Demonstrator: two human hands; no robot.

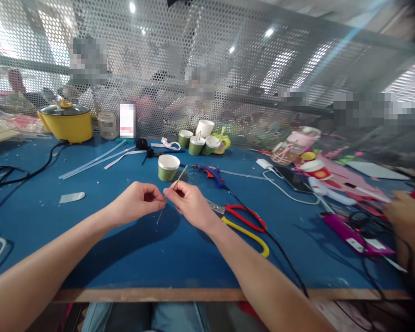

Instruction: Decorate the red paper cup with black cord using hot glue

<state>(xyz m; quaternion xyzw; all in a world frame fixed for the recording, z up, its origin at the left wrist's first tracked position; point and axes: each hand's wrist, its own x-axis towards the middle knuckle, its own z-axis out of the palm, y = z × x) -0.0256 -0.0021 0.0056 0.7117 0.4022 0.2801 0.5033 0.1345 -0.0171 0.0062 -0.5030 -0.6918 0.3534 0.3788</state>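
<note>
My left hand (135, 201) and my right hand (190, 203) meet above the blue table (124, 249), fingertips pinched together. Both grip a thin stick (178, 179) that slants from near a green paper cup (168, 167) down to a pale thin end below the fingers. Red and yellow scissors (244, 220) lie just right of my right wrist. A blue glue gun (210, 173) lies behind my right hand, its black cord running toward the table's front edge.
Several green and white cups (198, 138) stand at the back by the perforated screen. A yellow pot (66, 121) sits back left with black cables. Another person's hand (406, 216), a purple tool (352, 234), a phone (292, 177) and craft clutter fill the right.
</note>
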